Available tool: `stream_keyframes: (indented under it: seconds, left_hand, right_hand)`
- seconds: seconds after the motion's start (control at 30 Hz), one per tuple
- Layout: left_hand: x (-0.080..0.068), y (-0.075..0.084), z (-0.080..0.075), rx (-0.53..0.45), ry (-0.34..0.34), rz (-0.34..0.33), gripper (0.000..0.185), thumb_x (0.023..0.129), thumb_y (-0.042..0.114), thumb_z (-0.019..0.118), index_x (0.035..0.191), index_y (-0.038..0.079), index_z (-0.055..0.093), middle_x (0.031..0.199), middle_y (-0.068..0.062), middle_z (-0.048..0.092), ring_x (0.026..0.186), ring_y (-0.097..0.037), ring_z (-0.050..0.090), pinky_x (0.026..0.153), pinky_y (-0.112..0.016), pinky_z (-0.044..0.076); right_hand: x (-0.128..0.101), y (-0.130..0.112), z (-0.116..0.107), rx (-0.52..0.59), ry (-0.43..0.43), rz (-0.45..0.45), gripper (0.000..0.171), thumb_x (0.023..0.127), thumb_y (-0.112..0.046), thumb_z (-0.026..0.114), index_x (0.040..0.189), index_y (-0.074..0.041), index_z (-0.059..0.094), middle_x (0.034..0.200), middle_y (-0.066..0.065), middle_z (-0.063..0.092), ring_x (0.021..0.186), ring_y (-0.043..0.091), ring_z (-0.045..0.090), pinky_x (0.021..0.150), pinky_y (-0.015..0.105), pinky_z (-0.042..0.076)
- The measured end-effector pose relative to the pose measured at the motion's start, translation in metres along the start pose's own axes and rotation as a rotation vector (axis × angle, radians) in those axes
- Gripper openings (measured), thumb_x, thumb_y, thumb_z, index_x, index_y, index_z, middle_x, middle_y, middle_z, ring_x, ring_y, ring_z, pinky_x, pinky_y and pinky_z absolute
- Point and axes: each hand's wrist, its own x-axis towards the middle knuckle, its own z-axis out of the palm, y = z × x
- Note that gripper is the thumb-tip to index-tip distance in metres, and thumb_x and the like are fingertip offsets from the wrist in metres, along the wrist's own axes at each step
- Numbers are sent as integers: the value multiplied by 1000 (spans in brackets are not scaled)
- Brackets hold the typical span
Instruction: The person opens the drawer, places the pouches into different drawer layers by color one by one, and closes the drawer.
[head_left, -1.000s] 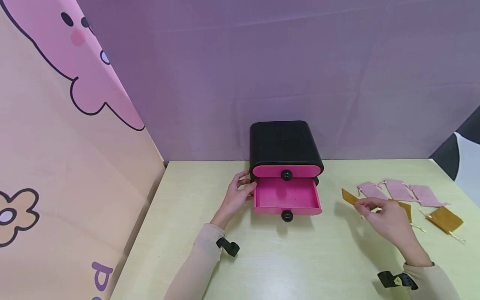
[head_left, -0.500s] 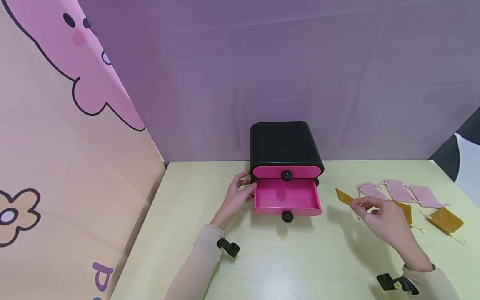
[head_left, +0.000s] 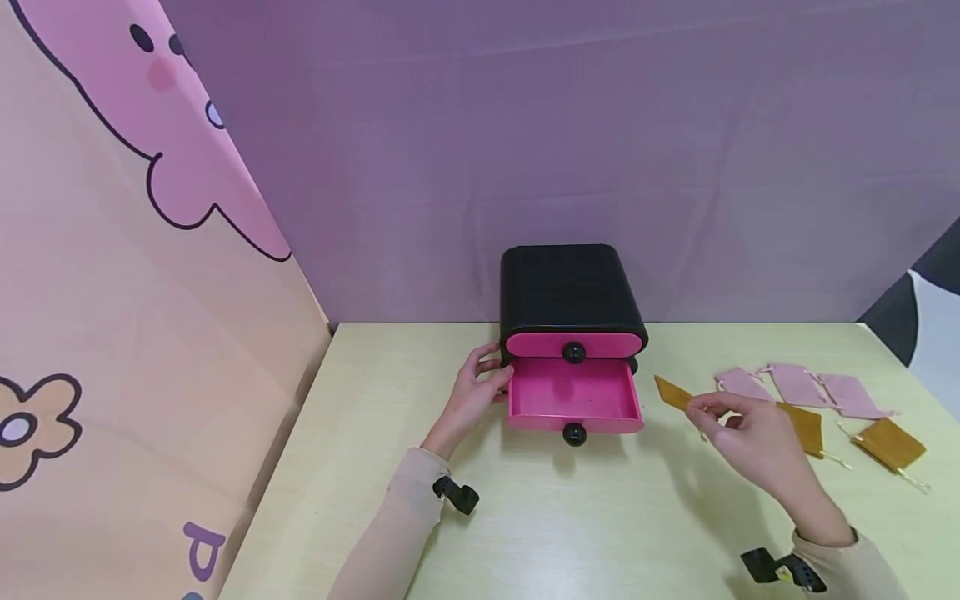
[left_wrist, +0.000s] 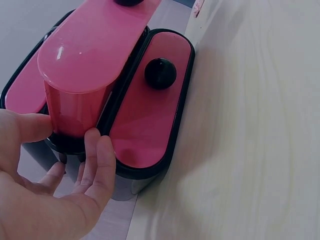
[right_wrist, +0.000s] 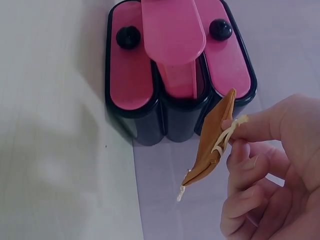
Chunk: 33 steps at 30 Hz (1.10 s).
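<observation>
A black cabinet [head_left: 566,287] with pink drawers and round black knobs stands at the back of the table. Its middle drawer [head_left: 573,392] is pulled out and shows a bare pink inside. My left hand [head_left: 471,392] holds the cabinet's left side at that drawer, thumb on one side and fingers on the other in the left wrist view. Between thumb and fingers, my right hand [head_left: 750,437] pinches a mustard-brown drawstring pouch [right_wrist: 212,137] by its corded end. This pouch hangs in the air to the right of the drawer, cords dangling.
On the right lie several pink drawstring pouches [head_left: 798,385] in a row. Two more mustard pouches, a near one [head_left: 892,443] and one partly behind my right hand [head_left: 804,429], lie before them. A purple cloth backdrop [head_left: 420,167] rises behind the table.
My right hand has moved left with the mustard pouch, nearer the pulled-out drawer. The left hand stays at the cabinet's side.
</observation>
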Motion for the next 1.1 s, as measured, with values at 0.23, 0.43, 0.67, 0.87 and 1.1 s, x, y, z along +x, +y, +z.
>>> stream_keyframes:
  seconds: [0.23, 0.43, 0.67, 0.87, 1.1]
  left_hand:
    - [1, -2, -1, 2, -2, -2, 58, 106, 24, 65, 159, 13, 43, 145, -21, 54, 94, -16, 70, 103, -57, 59]
    - [1, -1, -1, 4, 3, -1, 58, 106, 23, 64, 159, 14, 43, 144, -20, 54, 93, -16, 69, 103, -57, 59]
    - [2, -2, 0, 8, 1, -1, 59, 106, 23, 64, 160, 12, 42, 146, -22, 53, 92, -15, 69, 102, -56, 59]
    - [1, -1, 1, 11, 4, -3, 59, 106, 23, 64, 160, 12, 42, 146, -22, 53, 93, -15, 69, 103, -55, 60]
    - [-2, 2, 1, 9, 9, -7, 59, 106, 22, 65, 159, 13, 43, 146, -22, 53, 93, -17, 70, 101, -53, 61]
  right_hand:
    - [2, -11, 4, 1, 9, -23, 15, 100, -22, 74, 104, -10, 82, 70, -3, 72, 56, 8, 50, 49, 28, 37]
    - [3, -21, 5, 15, 4, -44, 15, 99, -21, 74, 102, -9, 82, 71, -2, 72, 56, 9, 50, 49, 28, 37]
    - [4, -28, 8, 22, -6, -53, 15, 99, -21, 75, 103, -9, 81, 70, -3, 70, 55, 8, 49, 49, 28, 37]
    - [7, -32, 9, 36, -17, -58, 16, 99, -23, 75, 105, -8, 81, 71, -3, 71, 55, 7, 49, 49, 27, 37]
    - [9, -40, 13, 50, -37, -61, 15, 99, -23, 75, 104, -9, 81, 69, -2, 70, 55, 9, 49, 48, 27, 38]
